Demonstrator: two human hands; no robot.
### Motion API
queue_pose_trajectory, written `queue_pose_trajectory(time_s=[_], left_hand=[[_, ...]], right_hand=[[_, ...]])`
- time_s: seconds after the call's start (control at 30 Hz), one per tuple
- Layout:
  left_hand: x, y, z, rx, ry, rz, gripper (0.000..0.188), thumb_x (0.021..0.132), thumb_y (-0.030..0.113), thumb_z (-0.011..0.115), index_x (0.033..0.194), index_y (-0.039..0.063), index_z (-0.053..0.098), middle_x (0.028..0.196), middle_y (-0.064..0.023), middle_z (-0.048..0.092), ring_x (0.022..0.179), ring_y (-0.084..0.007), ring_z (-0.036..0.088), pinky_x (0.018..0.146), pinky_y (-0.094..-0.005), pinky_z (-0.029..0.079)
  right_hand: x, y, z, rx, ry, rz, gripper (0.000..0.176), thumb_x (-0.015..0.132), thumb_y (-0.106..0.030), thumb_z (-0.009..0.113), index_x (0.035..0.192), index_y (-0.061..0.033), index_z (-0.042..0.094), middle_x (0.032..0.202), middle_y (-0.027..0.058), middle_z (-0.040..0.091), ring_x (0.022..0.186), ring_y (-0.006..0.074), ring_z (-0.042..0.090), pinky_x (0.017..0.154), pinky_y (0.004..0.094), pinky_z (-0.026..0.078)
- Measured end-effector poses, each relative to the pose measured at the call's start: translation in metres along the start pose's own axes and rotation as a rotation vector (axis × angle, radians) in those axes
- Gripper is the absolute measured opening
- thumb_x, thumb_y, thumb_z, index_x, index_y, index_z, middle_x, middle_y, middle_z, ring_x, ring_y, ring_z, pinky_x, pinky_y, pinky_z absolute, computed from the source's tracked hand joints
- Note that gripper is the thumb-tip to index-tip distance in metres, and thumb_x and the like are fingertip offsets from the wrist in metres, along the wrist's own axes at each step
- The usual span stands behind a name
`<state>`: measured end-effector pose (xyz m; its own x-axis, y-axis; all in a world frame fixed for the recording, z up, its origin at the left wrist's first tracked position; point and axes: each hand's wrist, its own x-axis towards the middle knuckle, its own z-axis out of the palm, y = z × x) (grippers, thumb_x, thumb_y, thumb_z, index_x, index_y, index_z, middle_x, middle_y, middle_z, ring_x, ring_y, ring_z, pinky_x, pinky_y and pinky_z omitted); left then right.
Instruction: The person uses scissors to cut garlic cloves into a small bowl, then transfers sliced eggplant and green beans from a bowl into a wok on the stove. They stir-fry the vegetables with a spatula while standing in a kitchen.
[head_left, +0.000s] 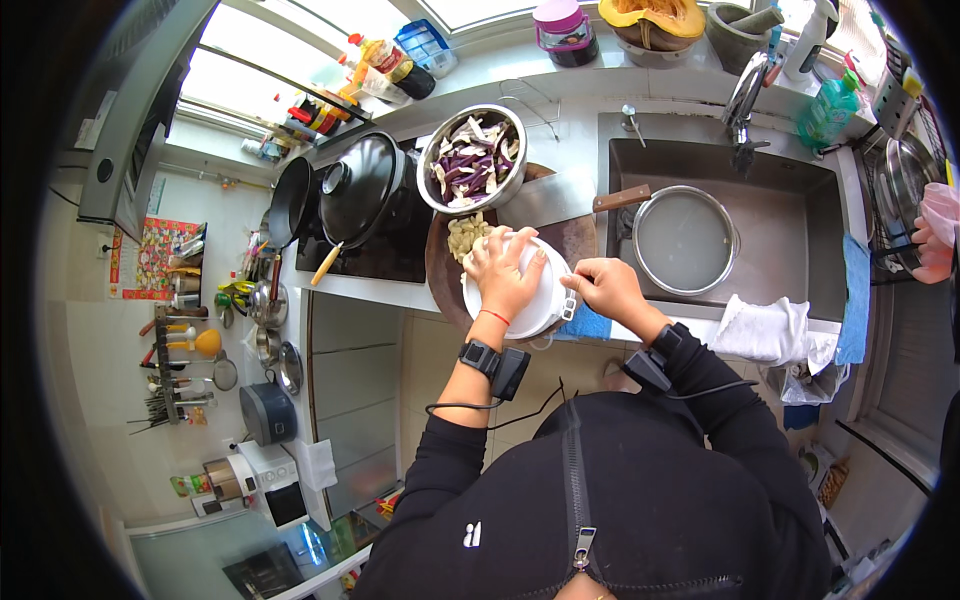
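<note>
My left hand (504, 274) lies with spread fingers on the white lid (529, 296) of a round container, holding it from above. At the container's right rim, beside a white latch (568, 306), my right hand (609, 289) is curled with thumb and fingers against the edge; what lies inside the fingers is hidden. The container covers the near part of a round wooden chopping board (444, 274). Peeled garlic cloves (469, 234) lie on the board, by my left fingertips. Behind them are a cleaver (553, 199) and a steel bowl (516, 176) of cut eggplant strips (476, 161).
Right of the board, a steel pot of cloudy water (686, 240) stands in the sink (780, 225), under the faucet (742, 97). The cleaver's handle overhangs the sink edge. A lidded black wok (360, 191) and a frying pan (291, 202) occupy the cooktop. White cloth (765, 330) drapes over the front edge.
</note>
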<state>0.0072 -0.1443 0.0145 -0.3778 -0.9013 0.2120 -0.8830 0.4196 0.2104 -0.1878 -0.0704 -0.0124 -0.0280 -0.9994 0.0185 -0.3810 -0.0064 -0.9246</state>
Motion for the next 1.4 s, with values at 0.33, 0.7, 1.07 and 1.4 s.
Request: queue_pose_trajectory(time_s=[0.33,0.7,1.07,1.4], left_hand=[[-0.006,-0.005,0.002,-0.043,0.022,0.024,0.031,0.096,0.048,0.060,0.120,0.032,0.071,0.133,-0.0026,0.055,0.130,-0.0336,0.040,0.109,-0.0577,0.018],[-0.007,-0.006,0.004,-0.030,0.037,0.027,0.031,0.096,0.049,0.059,0.120,0.034,0.071,0.133,-0.0026,0.056,0.129,-0.0340,0.041,0.109,-0.0584,0.019],[-0.001,-0.001,0.003,0.047,0.059,0.074,0.029,0.093,0.045,0.063,0.117,0.030,0.072,0.130,-0.0031,0.056,0.127,-0.0337,0.042,0.108,-0.0544,0.025],[-0.014,-0.003,-0.027,-0.157,-0.039,0.200,0.077,0.093,0.070,0.050,0.148,0.015,0.051,0.151,-0.0207,0.044,0.140,-0.0463,0.034,0.119,-0.0557,0.019]], right_hand=[[0.006,0.022,0.013,-0.099,0.178,-0.351,0.039,0.096,-0.034,0.066,0.066,-0.0081,0.062,0.064,0.0118,0.061,0.061,0.0342,0.061,0.053,0.0436,0.046],[0.035,0.015,-0.019,-0.372,-0.013,-0.446,0.047,0.097,-0.046,0.060,0.066,-0.0112,0.067,0.066,0.0108,0.066,0.064,0.0335,0.065,0.058,0.0454,0.050],[0.024,0.021,0.004,-0.333,0.185,-0.427,0.044,0.097,-0.041,0.062,0.065,-0.0116,0.064,0.063,0.0091,0.065,0.061,0.0310,0.065,0.054,0.0432,0.049],[0.035,0.007,-0.019,-0.382,-0.036,-0.343,0.050,0.098,-0.048,0.058,0.070,-0.0092,0.071,0.068,0.0142,0.067,0.068,0.0365,0.068,0.060,0.0485,0.052]])
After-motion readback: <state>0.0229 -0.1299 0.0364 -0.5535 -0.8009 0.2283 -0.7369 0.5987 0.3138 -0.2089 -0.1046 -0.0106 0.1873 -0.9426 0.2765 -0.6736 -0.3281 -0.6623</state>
